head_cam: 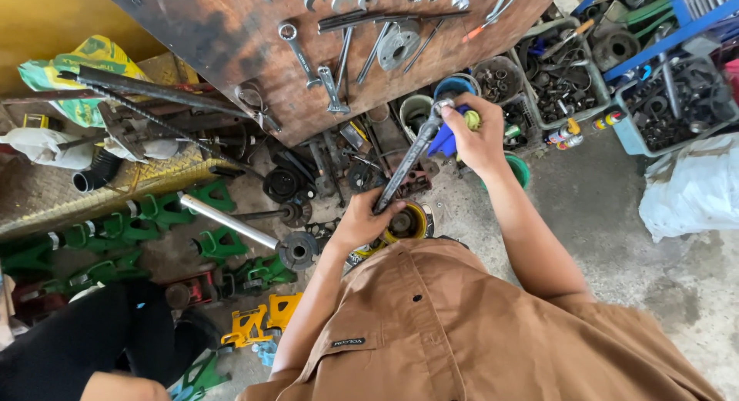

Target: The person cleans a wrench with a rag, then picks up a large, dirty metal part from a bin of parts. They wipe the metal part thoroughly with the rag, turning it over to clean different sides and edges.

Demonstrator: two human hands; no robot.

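Note:
A long grey metal shaft runs slantwise between my two hands. My left hand grips its lower end, just above a round yellow-rimmed metal part on the floor. My right hand closes around the shaft's upper end, together with a blue rag and something yellow-green. My brown shirt fills the bottom of the view.
A rusty board with hanging wrenches leans at the top. Green stands, yellow stands and a silver axle with a hub lie at the left. Bins of metal parts stand at the upper right. A white bag lies at the right. Another person's dark-clad leg is at the lower left.

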